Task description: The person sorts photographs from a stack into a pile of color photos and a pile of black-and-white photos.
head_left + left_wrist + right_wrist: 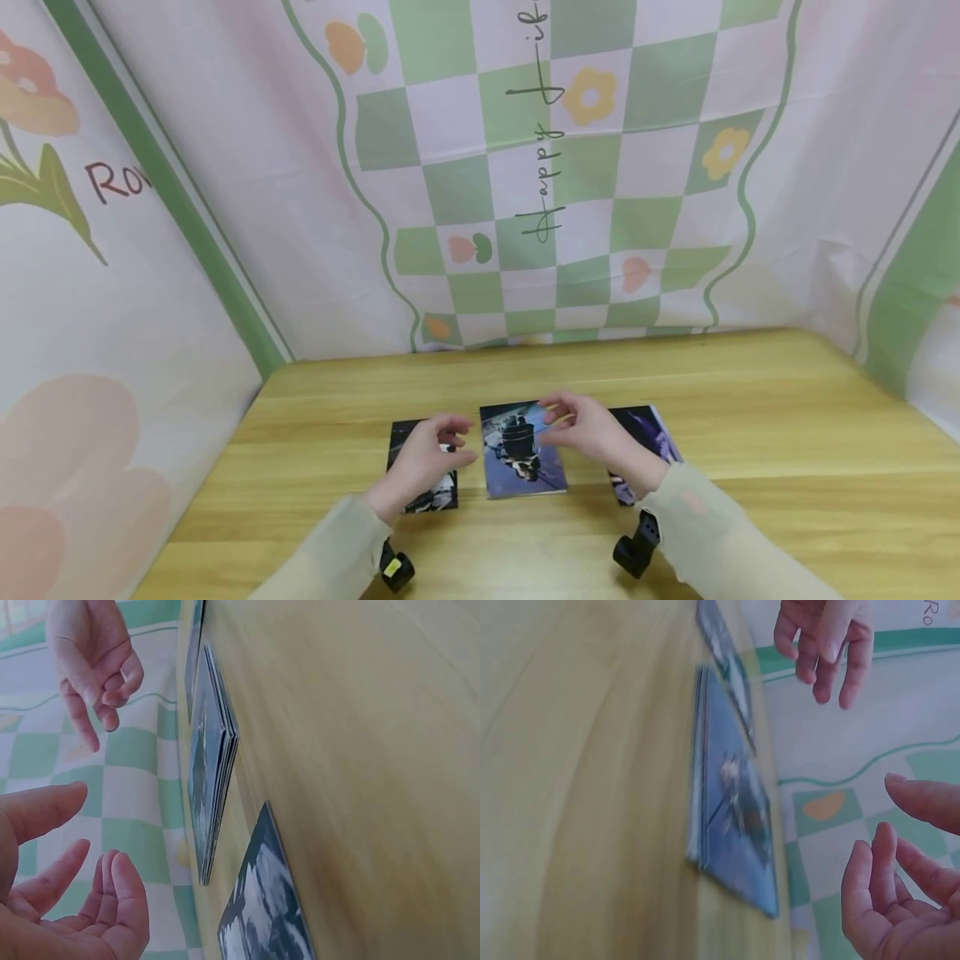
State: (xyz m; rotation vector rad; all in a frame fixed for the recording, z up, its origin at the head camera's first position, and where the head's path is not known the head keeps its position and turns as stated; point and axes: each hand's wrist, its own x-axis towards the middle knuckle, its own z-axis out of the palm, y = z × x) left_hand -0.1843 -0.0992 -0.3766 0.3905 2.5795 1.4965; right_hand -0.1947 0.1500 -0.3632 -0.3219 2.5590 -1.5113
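Observation:
A stack of photo cards (522, 467) with a blue-grey picture on top lies at the near middle of the wooden table (750, 400). My left hand (442, 450) hovers just left of it, partly over a single dark card (427, 498), with fingers loosely curled and nothing in them. My right hand (573, 425) hovers at the stack's right upper corner, also holding nothing, and partly covers a purple-toned card (654, 433). The left wrist view shows the stack (214, 765) edge-on, my left hand (82, 900) relaxed, and the other hand (94, 660) apart from the cards. In the right wrist view the stack (735, 810) lies free of my right hand (900, 900).
A pink and green checked cloth (525, 167) hangs as walls behind and on both sides of the table. Black wrist camera mounts (636, 550) sit under my sleeves. Bare wood lies behind the cards and to the far right.

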